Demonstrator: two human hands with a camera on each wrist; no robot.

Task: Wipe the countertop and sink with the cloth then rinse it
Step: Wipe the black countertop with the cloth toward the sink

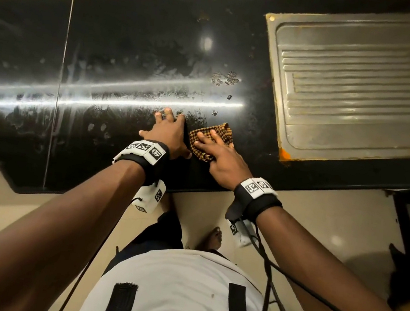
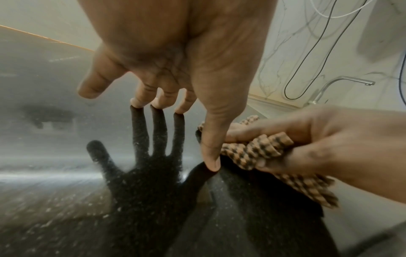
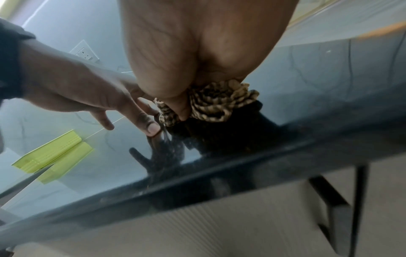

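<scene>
Cloth (image 1: 211,140), bunched under the gripping right hand (image 1: 220,158), sits near the countertop's (image 1: 124,48) front edge, left of the sink (image 1: 350,96). Left hand (image 1: 168,135) rests beside it, fingers spread flat. Such a small wad could skip the droplets (image 1: 225,78) farther back, leaving streaks.

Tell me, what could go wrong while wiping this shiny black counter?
1. The checked cloth is bunched up under the right hand, so it may miss patches and leave streaks.
2. The left hand presses its fingertips on the wet, smeared countertop; it might slip or leave new fingerprints.
3. Water drops farther back could be overlooked, since the cloth is working near the front edge.
</scene>
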